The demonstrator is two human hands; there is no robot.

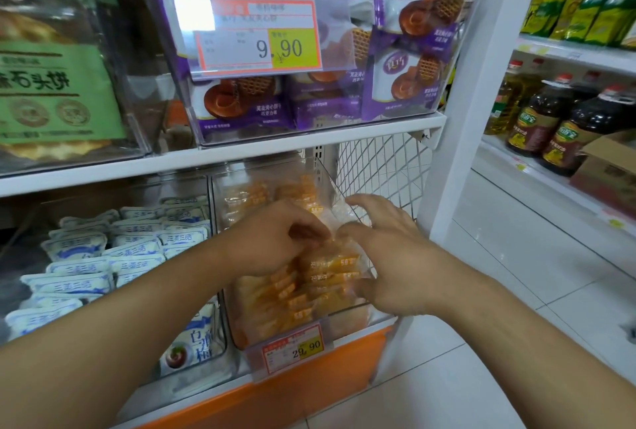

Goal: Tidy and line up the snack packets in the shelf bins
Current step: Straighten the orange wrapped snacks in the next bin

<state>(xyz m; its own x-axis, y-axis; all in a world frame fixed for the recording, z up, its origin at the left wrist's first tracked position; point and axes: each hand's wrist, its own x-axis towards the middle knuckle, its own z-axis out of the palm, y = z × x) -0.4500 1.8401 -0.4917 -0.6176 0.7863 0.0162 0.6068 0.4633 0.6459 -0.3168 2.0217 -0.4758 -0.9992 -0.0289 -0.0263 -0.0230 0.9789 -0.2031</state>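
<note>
Your two hands are both down in one clear plastic shelf bin (347, 320) on the lower shelf, at about five o'clock from the frame's centre. That bin holds a heap of orange snack packets in clear wrappers (292, 294), too many and too overlapped to count. Your left hand (275, 239) comes in from seven o'clock, its fingers curled down and pinching the top edge of one packet at the middle of the heap. Your right hand (389, 256) comes in from four o'clock with fingers spread and bent, the thumb tip on the same wrapper; whether it truly grips is hard to tell.

At nine o'clock from your hands, a second clear bin (213, 349) holds white-and-blue packets (137, 246), lying in rough overlapping rows, at least fifteen visible. Up at twelve o'clock, a third clear bin (447, 108) holds purple-and-white waffle packets (406, 84), about seven showing. You can see two orange-and-yellow price tags: one reading 9.90 (261, 39) on the upper bin, one reading 29.90 (292, 349) on the bin you are working in.

At three o'clock, three dark oil bottles with red caps (564, 129) stand on a neighbouring white shelf (585, 53).
</note>
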